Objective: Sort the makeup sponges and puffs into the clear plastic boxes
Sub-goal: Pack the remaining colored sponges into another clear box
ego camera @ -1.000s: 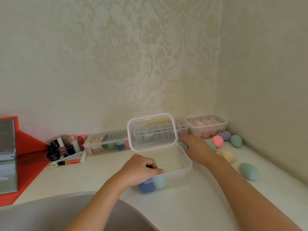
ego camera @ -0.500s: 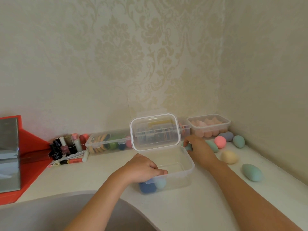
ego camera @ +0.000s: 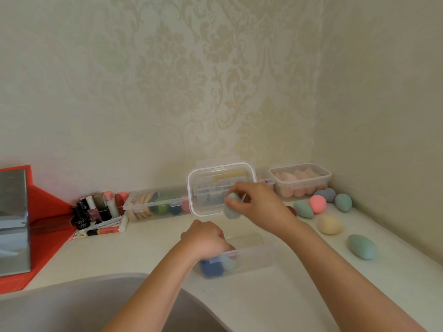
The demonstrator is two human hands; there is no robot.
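Note:
An open clear plastic box (ego camera: 254,258) stands in front of me, its lid (ego camera: 201,188) raised behind it. A dark blue sponge (ego camera: 212,268) and a pale teal one (ego camera: 229,263) lie inside at its left end. My left hand (ego camera: 203,239) grips the box's near-left rim. My right hand (ego camera: 259,204) pinches a teal egg-shaped sponge (ego camera: 231,209) above the box, in front of the lid. Loose sponges lie to the right: teal (ego camera: 362,246), yellow (ego camera: 330,224), pink (ego camera: 317,204), teal (ego camera: 303,209), teal (ego camera: 343,202) and purple (ego camera: 326,194).
A closed box of peach sponges (ego camera: 300,182) stands in the back right corner. A long closed box of puffs and sponges (ego camera: 155,203) lines the wall. Nail polish bottles and lipsticks (ego camera: 96,209) cluster left of it beside a red tray (ego camera: 45,226). A sink basin (ego camera: 72,305) lies below.
My right hand has picked up a teal sponge from beside the box and lifted it leftward over the box. My left hand stays on the rim.

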